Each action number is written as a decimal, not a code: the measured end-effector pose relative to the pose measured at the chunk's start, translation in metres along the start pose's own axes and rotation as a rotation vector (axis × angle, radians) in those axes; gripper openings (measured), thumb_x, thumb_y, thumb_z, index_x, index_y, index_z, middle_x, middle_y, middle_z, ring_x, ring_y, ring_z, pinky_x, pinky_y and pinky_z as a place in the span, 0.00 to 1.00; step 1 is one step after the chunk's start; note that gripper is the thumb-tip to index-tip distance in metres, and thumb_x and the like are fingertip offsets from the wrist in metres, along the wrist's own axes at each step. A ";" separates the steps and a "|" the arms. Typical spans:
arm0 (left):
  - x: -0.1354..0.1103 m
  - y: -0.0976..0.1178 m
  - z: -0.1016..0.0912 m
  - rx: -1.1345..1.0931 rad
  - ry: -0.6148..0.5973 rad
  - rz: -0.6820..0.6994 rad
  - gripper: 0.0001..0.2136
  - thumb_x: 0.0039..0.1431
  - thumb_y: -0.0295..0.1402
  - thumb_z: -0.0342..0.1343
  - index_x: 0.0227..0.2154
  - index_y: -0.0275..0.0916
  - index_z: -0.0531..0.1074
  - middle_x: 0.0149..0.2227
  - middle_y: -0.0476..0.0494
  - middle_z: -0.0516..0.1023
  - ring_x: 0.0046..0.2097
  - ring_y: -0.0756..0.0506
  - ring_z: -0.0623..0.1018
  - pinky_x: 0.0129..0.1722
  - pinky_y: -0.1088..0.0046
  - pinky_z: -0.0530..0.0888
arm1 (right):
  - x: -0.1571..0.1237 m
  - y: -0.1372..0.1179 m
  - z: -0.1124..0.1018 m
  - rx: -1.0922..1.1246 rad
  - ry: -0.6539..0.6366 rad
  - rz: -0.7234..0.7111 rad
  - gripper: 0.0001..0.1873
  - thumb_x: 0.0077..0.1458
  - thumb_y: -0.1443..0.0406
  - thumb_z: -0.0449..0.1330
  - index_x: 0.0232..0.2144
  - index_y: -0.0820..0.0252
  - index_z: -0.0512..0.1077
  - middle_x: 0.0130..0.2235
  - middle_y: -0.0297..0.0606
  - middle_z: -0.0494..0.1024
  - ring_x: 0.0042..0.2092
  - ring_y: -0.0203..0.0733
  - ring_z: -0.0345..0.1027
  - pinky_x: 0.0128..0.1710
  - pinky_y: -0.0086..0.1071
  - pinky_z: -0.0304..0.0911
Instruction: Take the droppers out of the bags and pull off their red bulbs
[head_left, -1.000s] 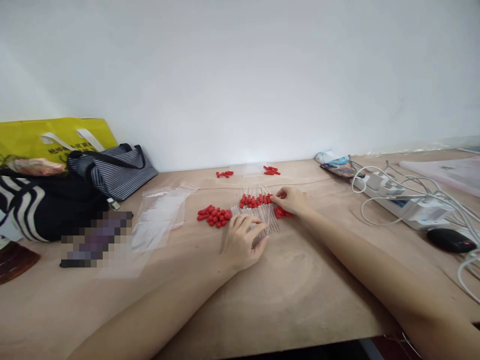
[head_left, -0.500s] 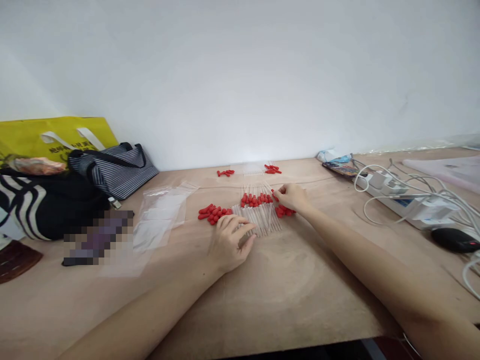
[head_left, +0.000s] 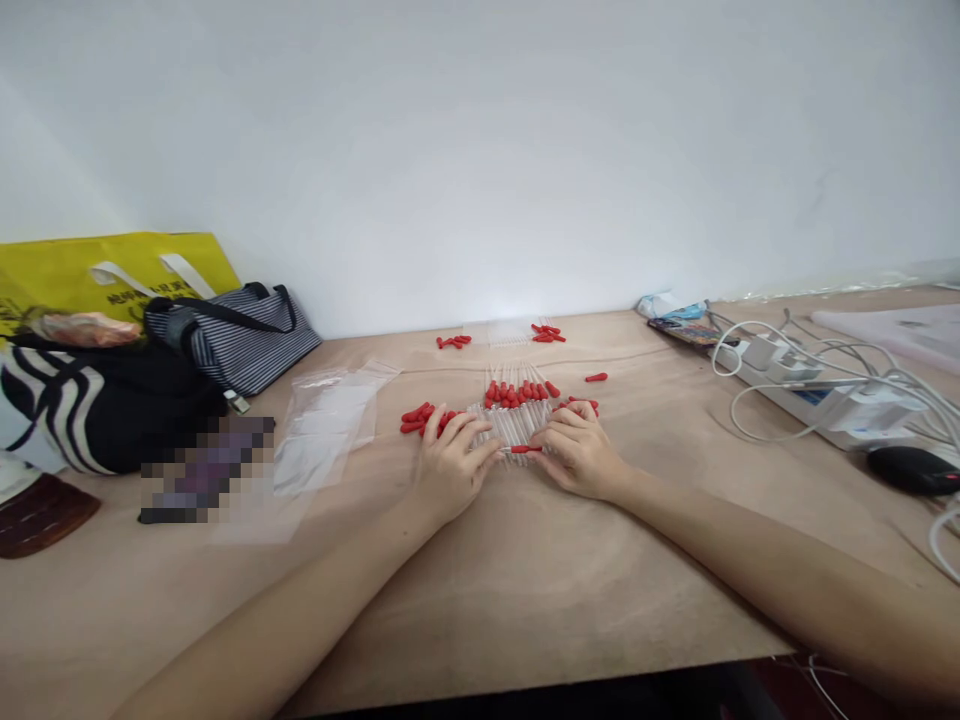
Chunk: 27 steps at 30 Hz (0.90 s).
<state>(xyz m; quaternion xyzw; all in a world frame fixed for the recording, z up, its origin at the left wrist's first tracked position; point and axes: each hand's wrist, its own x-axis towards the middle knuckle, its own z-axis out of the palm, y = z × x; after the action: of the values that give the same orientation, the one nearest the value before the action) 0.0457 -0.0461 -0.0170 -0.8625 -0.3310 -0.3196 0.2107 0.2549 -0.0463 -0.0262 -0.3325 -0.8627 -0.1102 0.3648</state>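
A row of clear thin tubes (head_left: 517,420) lies in the middle of the table, several with red caps (head_left: 517,393) at their far ends. My left hand (head_left: 450,465) and my right hand (head_left: 579,452) meet at the near edge of the row. Between their fingertips they pinch one clear tube with a red cap (head_left: 523,449), held level. Loose red caps (head_left: 417,415) lie left of the row, a few more by my right hand, and a single cap (head_left: 596,377) lies further right.
Clear plastic bags (head_left: 322,425) lie at the left. Beyond them stand a striped bag (head_left: 232,335), a black-and-white bag (head_left: 82,405) and a yellow bag (head_left: 112,270). A power strip with white cables (head_left: 810,385) and a black mouse (head_left: 911,468) occupy the right. More caps (head_left: 546,333) lie near the wall.
My right hand has come back from the far end of the row to its near edge. Both hands now hold one capped tube between them. One red cap now lies apart at the right.
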 end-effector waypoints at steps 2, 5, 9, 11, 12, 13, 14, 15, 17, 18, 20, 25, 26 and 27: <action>-0.001 -0.004 0.002 -0.035 0.009 0.013 0.06 0.55 0.31 0.52 0.30 0.43 0.73 0.36 0.48 0.78 0.43 0.44 0.74 0.53 0.52 0.57 | 0.002 -0.002 0.001 -0.006 0.014 0.010 0.08 0.55 0.63 0.52 0.28 0.59 0.69 0.28 0.34 0.74 0.34 0.37 0.62 0.39 0.36 0.47; 0.000 -0.005 0.004 -0.093 0.030 0.052 0.06 0.56 0.29 0.51 0.30 0.41 0.73 0.34 0.49 0.79 0.42 0.45 0.75 0.55 0.53 0.56 | 0.003 -0.003 0.003 -0.020 0.051 0.031 0.09 0.53 0.60 0.55 0.33 0.58 0.70 0.31 0.34 0.75 0.35 0.38 0.62 0.40 0.37 0.46; 0.003 -0.001 0.004 -0.107 0.023 0.067 0.07 0.56 0.29 0.50 0.31 0.41 0.73 0.34 0.50 0.79 0.42 0.46 0.75 0.55 0.54 0.57 | 0.001 -0.001 0.007 -0.068 0.085 0.022 0.08 0.52 0.59 0.56 0.31 0.55 0.73 0.28 0.33 0.73 0.34 0.37 0.61 0.40 0.37 0.46; 0.004 0.000 0.002 -0.096 0.011 0.068 0.08 0.56 0.29 0.49 0.30 0.42 0.73 0.34 0.50 0.79 0.41 0.46 0.76 0.56 0.52 0.55 | -0.001 0.000 0.008 -0.093 0.080 0.001 0.08 0.53 0.60 0.56 0.29 0.54 0.74 0.24 0.33 0.71 0.32 0.37 0.60 0.40 0.37 0.45; 0.004 0.000 0.001 -0.089 0.008 0.067 0.08 0.56 0.29 0.49 0.29 0.42 0.73 0.33 0.50 0.79 0.40 0.46 0.76 0.56 0.50 0.54 | -0.001 0.000 0.008 -0.101 0.079 -0.013 0.08 0.53 0.60 0.56 0.28 0.54 0.74 0.23 0.32 0.70 0.32 0.36 0.59 0.40 0.38 0.45; 0.004 0.000 -0.001 -0.084 0.006 0.065 0.08 0.56 0.29 0.49 0.29 0.42 0.73 0.33 0.50 0.79 0.39 0.46 0.77 0.56 0.49 0.53 | -0.001 0.000 0.008 -0.106 0.079 -0.027 0.08 0.53 0.60 0.56 0.28 0.54 0.74 0.23 0.32 0.69 0.31 0.36 0.59 0.40 0.38 0.45; 0.003 0.001 -0.002 -0.080 0.004 0.065 0.08 0.56 0.29 0.49 0.29 0.43 0.73 0.32 0.50 0.79 0.38 0.46 0.77 0.56 0.49 0.53 | -0.001 0.000 0.007 -0.108 0.080 -0.039 0.09 0.53 0.60 0.56 0.27 0.54 0.74 0.22 0.32 0.68 0.31 0.36 0.58 0.41 0.38 0.45; 0.003 0.001 -0.003 -0.078 0.004 0.067 0.08 0.56 0.29 0.50 0.29 0.43 0.73 0.32 0.50 0.79 0.38 0.46 0.77 0.56 0.48 0.52 | -0.001 -0.001 0.006 -0.108 0.080 -0.046 0.09 0.53 0.60 0.55 0.26 0.54 0.74 0.21 0.32 0.68 0.31 0.36 0.58 0.41 0.38 0.45; 0.003 0.002 -0.005 -0.075 0.010 0.073 0.08 0.56 0.28 0.50 0.28 0.43 0.73 0.32 0.51 0.79 0.38 0.46 0.77 0.57 0.48 0.52 | -0.001 -0.002 0.005 -0.108 0.078 -0.053 0.11 0.53 0.61 0.55 0.24 0.55 0.73 0.20 0.32 0.67 0.30 0.36 0.57 0.41 0.38 0.45; 0.004 0.003 -0.006 -0.075 0.015 0.078 0.07 0.56 0.28 0.50 0.27 0.43 0.73 0.32 0.52 0.79 0.38 0.46 0.77 0.57 0.48 0.51 | -0.001 -0.003 0.004 -0.109 0.077 -0.056 0.11 0.54 0.61 0.54 0.24 0.55 0.73 0.20 0.32 0.67 0.30 0.36 0.57 0.42 0.39 0.45; 0.004 0.005 -0.006 -0.072 0.029 0.086 0.07 0.56 0.28 0.50 0.27 0.42 0.73 0.32 0.52 0.79 0.39 0.46 0.77 0.57 0.48 0.51 | -0.001 -0.004 0.003 -0.107 0.076 -0.067 0.11 0.54 0.62 0.54 0.24 0.55 0.73 0.20 0.32 0.67 0.30 0.36 0.56 0.43 0.39 0.45; -0.001 -0.002 -0.007 -0.065 0.069 0.079 0.07 0.55 0.26 0.50 0.27 0.41 0.72 0.31 0.52 0.79 0.42 0.45 0.76 0.56 0.49 0.52 | -0.007 0.002 -0.002 -0.102 0.055 -0.025 0.12 0.54 0.63 0.52 0.23 0.56 0.72 0.21 0.32 0.67 0.30 0.37 0.58 0.44 0.40 0.45; -0.003 -0.005 -0.007 -0.061 0.082 0.059 0.06 0.55 0.26 0.51 0.27 0.41 0.72 0.31 0.51 0.79 0.41 0.45 0.76 0.55 0.49 0.54 | -0.008 0.005 -0.003 -0.097 0.067 0.019 0.12 0.54 0.63 0.52 0.23 0.57 0.72 0.22 0.33 0.68 0.31 0.37 0.59 0.44 0.40 0.46; -0.006 -0.009 -0.007 -0.061 0.092 0.035 0.06 0.55 0.27 0.51 0.27 0.40 0.72 0.31 0.50 0.79 0.41 0.45 0.76 0.53 0.51 0.57 | -0.008 0.009 -0.004 -0.088 0.089 0.074 0.12 0.54 0.63 0.52 0.24 0.57 0.72 0.23 0.33 0.70 0.31 0.37 0.60 0.44 0.40 0.47</action>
<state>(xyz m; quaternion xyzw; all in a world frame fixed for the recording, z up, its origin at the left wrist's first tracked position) 0.0331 -0.0465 -0.0143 -0.8585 -0.2961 -0.3652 0.2049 0.2674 -0.0456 -0.0295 -0.3744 -0.8271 -0.1492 0.3918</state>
